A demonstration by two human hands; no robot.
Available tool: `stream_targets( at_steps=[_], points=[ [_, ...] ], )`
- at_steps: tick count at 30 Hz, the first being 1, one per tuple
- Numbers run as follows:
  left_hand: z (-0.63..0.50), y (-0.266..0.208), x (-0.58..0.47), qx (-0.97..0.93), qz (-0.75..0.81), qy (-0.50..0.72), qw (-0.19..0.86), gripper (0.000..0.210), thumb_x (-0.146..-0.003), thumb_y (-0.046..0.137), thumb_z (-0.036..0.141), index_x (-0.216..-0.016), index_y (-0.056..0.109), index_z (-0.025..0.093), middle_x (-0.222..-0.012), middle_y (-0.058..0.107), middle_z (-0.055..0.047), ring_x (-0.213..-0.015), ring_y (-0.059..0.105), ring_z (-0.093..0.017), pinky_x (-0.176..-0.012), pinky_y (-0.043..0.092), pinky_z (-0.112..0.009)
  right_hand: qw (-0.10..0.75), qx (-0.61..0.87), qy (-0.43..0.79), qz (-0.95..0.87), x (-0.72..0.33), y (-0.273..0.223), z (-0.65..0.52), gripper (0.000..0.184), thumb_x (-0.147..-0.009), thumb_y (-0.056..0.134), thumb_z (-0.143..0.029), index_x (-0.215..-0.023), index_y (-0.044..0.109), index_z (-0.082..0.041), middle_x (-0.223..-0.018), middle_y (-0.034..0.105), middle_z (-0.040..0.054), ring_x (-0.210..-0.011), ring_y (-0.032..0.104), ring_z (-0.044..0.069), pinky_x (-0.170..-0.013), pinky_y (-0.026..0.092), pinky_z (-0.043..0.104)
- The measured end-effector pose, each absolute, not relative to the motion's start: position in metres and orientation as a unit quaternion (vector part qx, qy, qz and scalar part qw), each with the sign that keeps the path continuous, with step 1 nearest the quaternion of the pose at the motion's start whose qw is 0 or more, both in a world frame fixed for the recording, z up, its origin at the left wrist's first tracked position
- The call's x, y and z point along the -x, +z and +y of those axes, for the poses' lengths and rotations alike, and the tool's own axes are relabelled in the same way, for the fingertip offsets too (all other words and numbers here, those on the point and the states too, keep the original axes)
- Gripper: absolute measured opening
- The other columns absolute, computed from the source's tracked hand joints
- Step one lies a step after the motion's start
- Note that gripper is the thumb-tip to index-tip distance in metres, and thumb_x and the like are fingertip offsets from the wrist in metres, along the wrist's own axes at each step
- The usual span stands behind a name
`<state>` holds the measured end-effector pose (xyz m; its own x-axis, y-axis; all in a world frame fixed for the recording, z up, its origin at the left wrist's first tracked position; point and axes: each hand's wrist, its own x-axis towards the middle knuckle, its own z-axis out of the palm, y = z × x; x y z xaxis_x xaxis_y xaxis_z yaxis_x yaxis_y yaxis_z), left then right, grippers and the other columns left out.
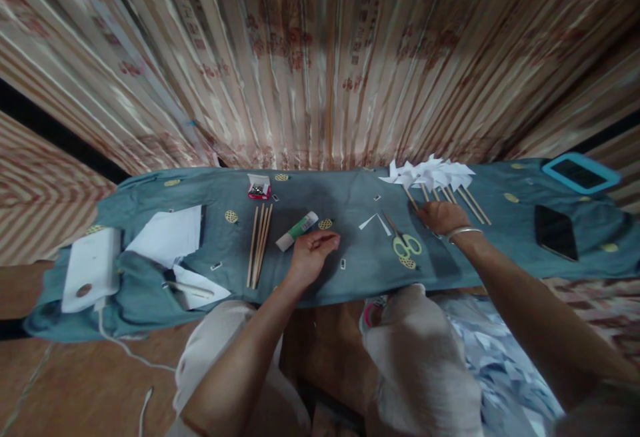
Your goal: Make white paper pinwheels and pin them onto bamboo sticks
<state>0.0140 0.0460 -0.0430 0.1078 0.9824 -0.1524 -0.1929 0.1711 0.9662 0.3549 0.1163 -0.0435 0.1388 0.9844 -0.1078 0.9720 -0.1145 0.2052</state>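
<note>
My right hand (439, 217), with a bangle at the wrist, is closed around the wooden stick of a white paper pinwheel (395, 176). That pinwheel is at the left end of a row of several paper pinwheels (445, 174) whose sticks point toward me. My left hand (314, 256) hovers over the cloth with its fingers curled together; nothing shows in them. Just beyond it lies a glue stick (297, 231). Scissors with pale green handles (407, 246) and two thin paper scraps (375, 222) lie between my hands.
Several wooden sticks (260, 247) lie left of centre, below a small open red box of metal pins (259, 187). Farther left are white paper sheets (167, 234), a pen (190, 288) and a white device with a cable (93, 269). A phone (556, 232) and a blue-framed tablet (581, 172) lie right.
</note>
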Motion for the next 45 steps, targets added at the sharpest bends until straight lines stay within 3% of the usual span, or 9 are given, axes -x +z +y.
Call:
stream_targets(
  at_steps=[4,8,16,29,37,45],
  points=[
    [0.046,-0.044,-0.015,-0.424,0.459,0.479,0.617,0.021,-0.059,0.078,0.034,-0.071,0.075,0.017,-0.068,0.071,-0.004,-0.065,0.062,-0.016,-0.069,0.051,-0.029,0.099,-0.797,0.044,0.594,-0.363,-0.037,0.109,0.040,-0.096,0.044,-0.040,-0.108,0.068,-0.010,-0.103,0.073,0.0234,-0.100,0.070,0.034,-0.079,0.050,0.040],
    [0.045,-0.044,-0.016,-0.432,0.471,0.468,0.610,0.021,-0.059,0.079,0.035,-0.070,0.075,0.018,-0.070,0.072,-0.003,-0.066,0.062,-0.017,-0.069,0.050,-0.029,0.084,-0.817,0.035,0.570,-0.368,-0.040,0.106,0.046,-0.095,0.045,-0.049,-0.102,0.072,-0.013,-0.100,0.075,0.0204,-0.097,0.071,0.034,-0.074,0.049,0.037],
    [0.045,-0.047,-0.017,-0.433,0.489,0.460,0.602,0.014,-0.063,0.077,0.031,-0.071,0.075,0.019,-0.070,0.072,-0.003,-0.068,0.064,-0.017,-0.071,0.051,-0.030,0.068,-0.811,0.035,0.580,-0.372,-0.053,0.112,0.039,-0.093,0.048,-0.045,-0.101,0.074,-0.016,-0.097,0.076,0.0164,-0.090,0.072,0.029,-0.068,0.046,0.032],
    [0.045,-0.045,-0.018,-0.449,0.486,0.457,0.594,0.014,-0.063,0.075,0.032,-0.070,0.075,0.019,-0.069,0.071,-0.003,-0.066,0.062,-0.017,-0.068,0.049,-0.028,0.076,-0.783,0.031,0.617,-0.372,-0.050,0.111,0.036,-0.094,0.048,-0.042,-0.103,0.073,-0.018,-0.098,0.076,0.0150,-0.093,0.071,0.029,-0.071,0.045,0.032],
    [0.046,-0.046,-0.018,-0.449,0.496,0.448,0.593,0.014,-0.065,0.072,0.031,-0.072,0.075,0.019,-0.071,0.072,-0.003,-0.068,0.063,-0.017,-0.070,0.050,-0.028,0.053,-0.818,0.063,0.569,-0.388,-0.045,0.114,0.041,-0.096,0.045,-0.040,-0.111,0.070,-0.012,-0.102,0.073,0.0212,-0.100,0.067,0.033,-0.078,0.046,0.036],
    [0.045,-0.043,-0.016,-0.462,0.499,0.440,0.587,0.017,-0.066,0.072,0.034,-0.074,0.075,0.019,-0.074,0.073,-0.003,-0.071,0.065,-0.018,-0.074,0.051,-0.030,0.059,-0.827,0.037,0.557,-0.392,-0.051,0.120,0.038,-0.096,0.046,-0.037,-0.111,0.071,-0.013,-0.101,0.074,0.0185,-0.093,0.068,0.028,-0.077,0.046,0.034]
  ],
)
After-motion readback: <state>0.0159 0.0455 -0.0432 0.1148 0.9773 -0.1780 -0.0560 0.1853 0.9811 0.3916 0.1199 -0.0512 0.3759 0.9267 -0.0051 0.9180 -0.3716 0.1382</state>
